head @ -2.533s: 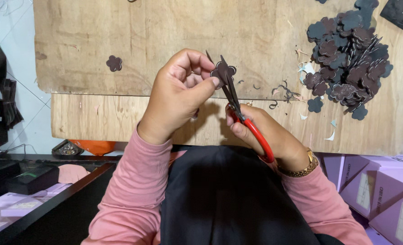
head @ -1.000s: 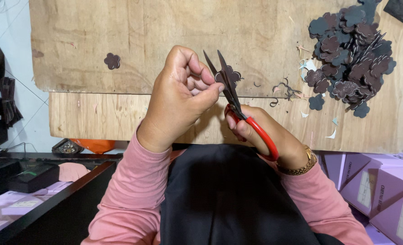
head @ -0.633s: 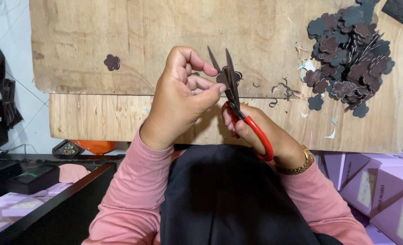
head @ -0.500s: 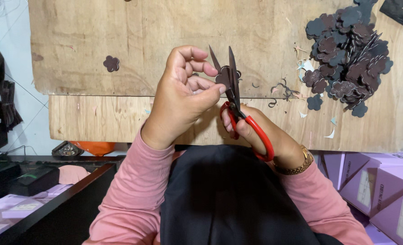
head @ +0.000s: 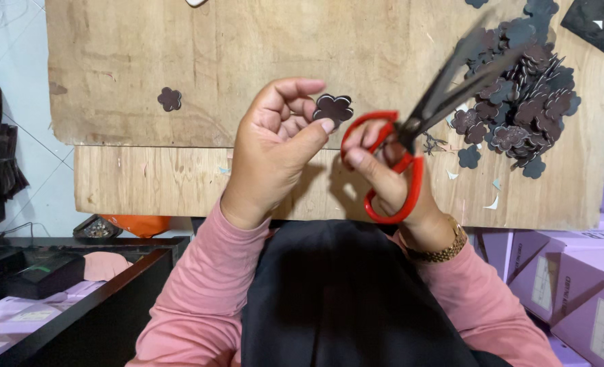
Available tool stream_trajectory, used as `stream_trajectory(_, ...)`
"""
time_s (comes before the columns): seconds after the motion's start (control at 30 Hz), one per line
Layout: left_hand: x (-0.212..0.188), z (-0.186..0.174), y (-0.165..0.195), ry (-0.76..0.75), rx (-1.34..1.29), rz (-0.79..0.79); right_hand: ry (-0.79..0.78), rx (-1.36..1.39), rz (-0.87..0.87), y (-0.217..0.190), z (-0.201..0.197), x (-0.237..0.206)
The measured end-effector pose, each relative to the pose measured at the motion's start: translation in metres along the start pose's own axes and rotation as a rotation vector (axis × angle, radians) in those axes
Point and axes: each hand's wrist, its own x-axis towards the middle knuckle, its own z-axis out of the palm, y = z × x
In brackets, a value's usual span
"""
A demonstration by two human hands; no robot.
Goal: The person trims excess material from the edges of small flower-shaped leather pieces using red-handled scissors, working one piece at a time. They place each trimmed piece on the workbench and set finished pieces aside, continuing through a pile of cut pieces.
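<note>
We pinch a dark flower (head: 334, 107) between left hand (head: 278, 146) thumb and fingertips, held up over the board's (head: 180, 61) front edge. Just beside it, our right hand (head: 383, 180) has fingers threaded through the red loops of the scissors (head: 411, 136), blades blurred and pointing toward the board's far right corner. The thin pinch could let the flower drop, we judge, and the swinging blades could nick a fingertip. A pile (head: 519, 102) of cut flowers crowds the board's right side, scraps near it; a lone flower (head: 169, 99) lies toward the left edge. Purple boxes (head: 574, 278) stand below right.
</note>
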Motion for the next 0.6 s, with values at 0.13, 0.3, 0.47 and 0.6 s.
stream_trajectory(0.13,-0.001,0.001,-0.004,-0.037,0.015,-0.008,0.054,0.004,-0.131,-0.003,0.006,0.013)
stream_trajectory(0.3,-0.002,-0.003,-0.004,-0.066,0.002,-0.010,0.065,-0.040,-0.164,-0.010,0.016,0.022)
stream_trajectory(0.47,0.000,-0.005,-0.005,-0.040,0.184,0.001,0.002,-0.212,-0.177,-0.022,0.015,0.021)
stream_trajectory(0.6,0.001,-0.003,-0.008,-0.028,0.101,0.014,0.048,-0.170,-0.162,-0.025,0.015,0.026)
